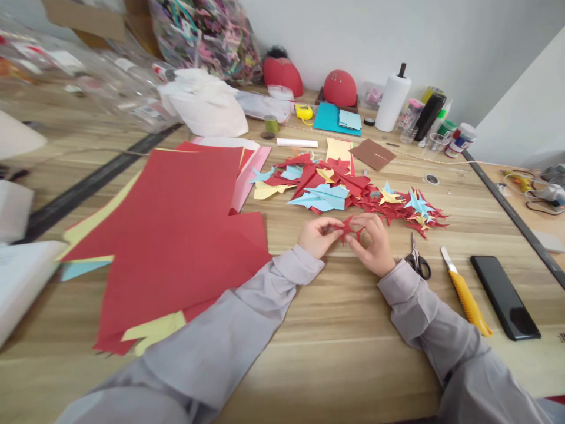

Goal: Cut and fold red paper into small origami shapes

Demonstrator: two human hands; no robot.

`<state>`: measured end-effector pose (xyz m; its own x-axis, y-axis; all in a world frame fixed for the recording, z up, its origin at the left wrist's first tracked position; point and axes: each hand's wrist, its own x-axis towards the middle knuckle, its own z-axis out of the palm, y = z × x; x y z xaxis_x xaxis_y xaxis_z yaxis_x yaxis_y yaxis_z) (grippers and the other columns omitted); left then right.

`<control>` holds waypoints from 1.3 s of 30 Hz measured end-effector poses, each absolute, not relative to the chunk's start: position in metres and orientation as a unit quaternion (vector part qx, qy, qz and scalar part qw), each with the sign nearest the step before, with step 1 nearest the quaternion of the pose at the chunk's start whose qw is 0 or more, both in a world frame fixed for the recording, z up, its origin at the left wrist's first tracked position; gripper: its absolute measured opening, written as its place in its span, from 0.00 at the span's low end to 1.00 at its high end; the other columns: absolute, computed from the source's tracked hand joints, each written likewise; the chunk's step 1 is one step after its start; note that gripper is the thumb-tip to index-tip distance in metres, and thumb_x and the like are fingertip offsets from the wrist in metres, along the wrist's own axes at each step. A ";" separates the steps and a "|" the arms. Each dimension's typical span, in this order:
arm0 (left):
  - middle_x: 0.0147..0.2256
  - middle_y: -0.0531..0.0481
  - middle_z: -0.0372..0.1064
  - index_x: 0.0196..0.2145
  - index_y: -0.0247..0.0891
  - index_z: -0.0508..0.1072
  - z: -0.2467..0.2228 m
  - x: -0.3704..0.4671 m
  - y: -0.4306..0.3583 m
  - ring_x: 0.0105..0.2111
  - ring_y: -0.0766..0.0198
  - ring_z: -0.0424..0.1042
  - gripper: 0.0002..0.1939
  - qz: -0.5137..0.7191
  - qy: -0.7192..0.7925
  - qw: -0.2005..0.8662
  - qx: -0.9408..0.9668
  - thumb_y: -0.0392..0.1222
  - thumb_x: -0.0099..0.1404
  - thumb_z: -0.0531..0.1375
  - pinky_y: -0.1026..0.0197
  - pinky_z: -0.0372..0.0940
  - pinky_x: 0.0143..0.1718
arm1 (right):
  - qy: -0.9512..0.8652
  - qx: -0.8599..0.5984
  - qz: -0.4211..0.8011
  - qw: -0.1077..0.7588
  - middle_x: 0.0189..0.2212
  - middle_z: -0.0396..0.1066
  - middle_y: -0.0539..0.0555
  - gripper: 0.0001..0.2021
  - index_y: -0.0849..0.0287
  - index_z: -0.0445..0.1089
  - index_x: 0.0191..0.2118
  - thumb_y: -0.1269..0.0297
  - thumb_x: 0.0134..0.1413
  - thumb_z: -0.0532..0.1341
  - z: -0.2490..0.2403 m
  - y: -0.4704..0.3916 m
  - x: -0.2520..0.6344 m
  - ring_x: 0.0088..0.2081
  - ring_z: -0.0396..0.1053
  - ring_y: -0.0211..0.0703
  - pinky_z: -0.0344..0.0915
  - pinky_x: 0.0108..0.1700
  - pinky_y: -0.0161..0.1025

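Note:
A small red paper star is held up between my two hands over the table. My left hand pinches its left points between thumb and fingers. On the other side, my right hand has its thumb and fingertips closed on the star's right points. Just beyond lies a heap of folded red paper pieces, mixed with a light blue paper plane and yellow ones. To its right is a pile of small paper stars in red, blue and yellow. Black-handled scissors rest beside my right wrist.
Large red paper sheets cover the left of the table. A yellow utility knife and a black phone lie at right. Along the back stand a white paper roll, a yellow tape measure and several small bottles.

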<state>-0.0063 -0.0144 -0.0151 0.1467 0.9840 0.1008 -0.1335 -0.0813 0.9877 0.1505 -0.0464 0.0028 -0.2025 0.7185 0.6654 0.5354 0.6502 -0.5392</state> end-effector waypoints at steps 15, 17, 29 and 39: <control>0.31 0.46 0.75 0.26 0.37 0.79 -0.022 -0.009 -0.011 0.32 0.62 0.73 0.03 0.529 0.355 0.421 0.646 0.37 0.51 0.64 0.62 0.68 0.33 | -0.775 -0.448 -0.032 0.445 0.42 0.65 0.56 0.06 0.55 0.72 0.34 0.69 0.57 0.58 -0.010 -0.045 0.151 0.45 0.63 0.46 0.62 0.47 0.47; 0.32 0.45 0.75 0.27 0.38 0.79 -0.023 -0.009 -0.011 0.33 0.62 0.73 0.03 0.529 0.353 0.403 0.658 0.37 0.51 0.64 0.62 0.68 0.33 | -0.777 -0.450 -0.047 0.438 0.40 0.66 0.56 0.06 0.55 0.72 0.33 0.69 0.58 0.57 -0.007 -0.046 0.150 0.43 0.63 0.45 0.61 0.46 0.46; 0.32 0.45 0.75 0.29 0.37 0.79 -0.026 -0.008 -0.011 0.33 0.62 0.73 0.05 0.542 0.356 0.403 0.646 0.38 0.53 0.63 0.63 0.69 0.31 | -0.763 -0.466 -0.063 0.444 0.37 0.67 0.55 0.06 0.56 0.70 0.35 0.68 0.59 0.56 -0.006 -0.048 0.150 0.41 0.63 0.44 0.60 0.45 0.44; 0.33 0.45 0.74 0.26 0.38 0.78 -0.033 -0.006 -0.005 0.34 0.61 0.73 0.03 0.540 0.352 0.399 0.653 0.36 0.52 0.63 0.62 0.68 0.31 | -0.779 -0.473 -0.108 0.398 0.40 0.69 0.56 0.06 0.56 0.71 0.34 0.69 0.58 0.57 -0.005 -0.051 0.152 0.44 0.64 0.46 0.59 0.46 0.45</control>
<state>-0.0064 -0.0055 -0.0327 0.1698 0.8897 0.4239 0.0283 -0.4343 0.9003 0.1515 -0.0513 -0.0051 -0.2365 0.6509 0.7213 0.8222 0.5296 -0.2084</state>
